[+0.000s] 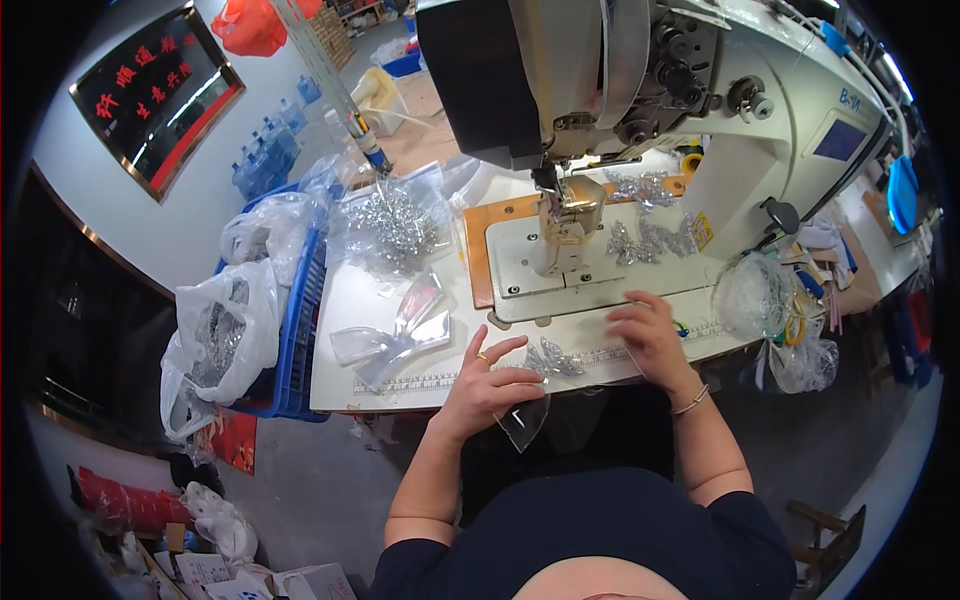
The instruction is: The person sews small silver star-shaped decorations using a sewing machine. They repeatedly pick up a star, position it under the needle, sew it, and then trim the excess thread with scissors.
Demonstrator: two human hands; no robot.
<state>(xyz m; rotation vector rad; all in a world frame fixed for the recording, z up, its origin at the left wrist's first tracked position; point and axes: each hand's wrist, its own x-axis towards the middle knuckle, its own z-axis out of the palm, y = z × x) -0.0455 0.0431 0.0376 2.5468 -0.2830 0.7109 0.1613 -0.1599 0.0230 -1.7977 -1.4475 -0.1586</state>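
Note:
My left hand [487, 388] lies at the front edge of the table with its fingers spread, touching a clear plastic piece [523, 428] whose pointed corner hangs over the edge. A silvery beaded ornament [556, 360] lies just beyond its fingertips, between my hands. To the right, my right hand [648, 335] hovers low over the table, fingers apart and slightly blurred. Whether its fingertips touch the plastic's far side is unclear. Ahead of both hands stands a white sewing machine [575, 225] with a post bed. Several silver ornaments [650, 240] rest on its bed plate.
Clear bow-shaped plastic pieces [400, 335] lie on the left of the table, near a bag of silver ornaments [395, 228]. A blue basket [302, 335] with plastic bags adjoins the table. A clear bag [755, 298] and scissors [795, 325] are at the right.

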